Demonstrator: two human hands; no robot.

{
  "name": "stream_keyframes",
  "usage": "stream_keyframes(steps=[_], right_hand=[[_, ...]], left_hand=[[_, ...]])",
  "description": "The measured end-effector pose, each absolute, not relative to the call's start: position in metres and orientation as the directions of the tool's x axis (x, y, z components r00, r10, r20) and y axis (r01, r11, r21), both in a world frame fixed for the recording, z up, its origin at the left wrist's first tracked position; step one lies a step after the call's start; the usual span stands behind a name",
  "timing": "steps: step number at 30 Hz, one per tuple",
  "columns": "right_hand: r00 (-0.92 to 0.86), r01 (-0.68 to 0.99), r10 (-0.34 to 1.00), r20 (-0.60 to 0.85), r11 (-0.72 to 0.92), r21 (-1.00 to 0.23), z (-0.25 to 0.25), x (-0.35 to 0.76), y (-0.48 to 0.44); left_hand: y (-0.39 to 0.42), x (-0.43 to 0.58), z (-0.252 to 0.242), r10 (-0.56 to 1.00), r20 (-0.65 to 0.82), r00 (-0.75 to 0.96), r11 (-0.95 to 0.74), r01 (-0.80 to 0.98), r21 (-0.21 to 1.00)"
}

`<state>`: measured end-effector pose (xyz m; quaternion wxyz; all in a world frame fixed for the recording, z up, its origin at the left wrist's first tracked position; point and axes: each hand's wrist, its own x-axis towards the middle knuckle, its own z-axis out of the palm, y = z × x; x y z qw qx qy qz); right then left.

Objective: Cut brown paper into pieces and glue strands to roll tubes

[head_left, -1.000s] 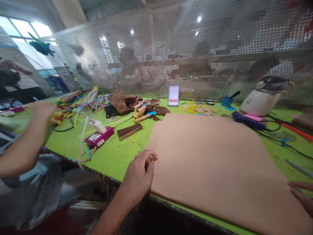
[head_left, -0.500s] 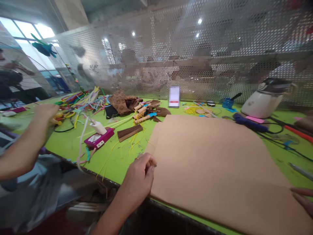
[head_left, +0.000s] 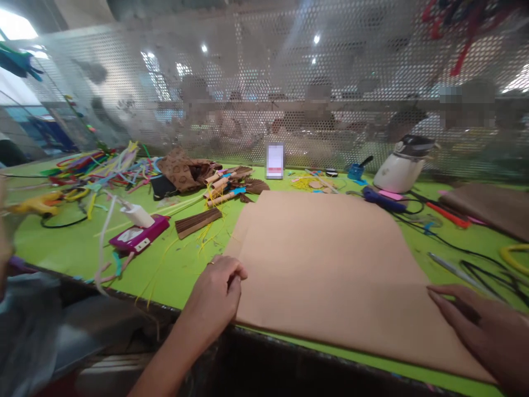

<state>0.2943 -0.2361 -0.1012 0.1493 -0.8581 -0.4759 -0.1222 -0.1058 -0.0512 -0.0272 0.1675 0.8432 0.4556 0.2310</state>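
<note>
A large tan sheet of card (head_left: 330,259) lies flat on the green table (head_left: 74,248), reaching to the near edge. My left hand (head_left: 217,295) rests at the sheet's near left corner, fingers curled and pinched on the sheet's edge. My right hand (head_left: 483,331) lies on the sheet's near right corner with its fingers stretched out flat, pressing on the card.
Left of the sheet lie a magenta power strip with a white plug (head_left: 138,234), brown pleated strips (head_left: 196,220), rolled paper tubes (head_left: 225,187) and coloured strips (head_left: 103,168). A white steam iron (head_left: 400,165), blue tool (head_left: 382,199), cables and brown card (head_left: 491,204) sit right. A perforated screen stands behind.
The view has swung right, so my right hand shows more fully on the sheet's right corner. The neighbouring person's arm at the left has dropped almost out of view. My left hand stays at the corner.
</note>
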Motion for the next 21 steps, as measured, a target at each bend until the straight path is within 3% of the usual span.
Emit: stream_keyframes(steps=[5,21], right_hand=[[0.563,0.825,0.771,0.299,-0.503,-0.257,-0.077,0.272,-0.23],[0.439,0.898,0.818,0.37,-0.417,-0.143,-0.071,0.267,-0.226]], left_hand=[[-0.048,-0.106,-0.028,0.807,0.271,0.524,-0.59,0.708,0.388],[-0.04,-0.109,-0.035,0.743,0.379,0.553,-0.665,0.674,0.322]])
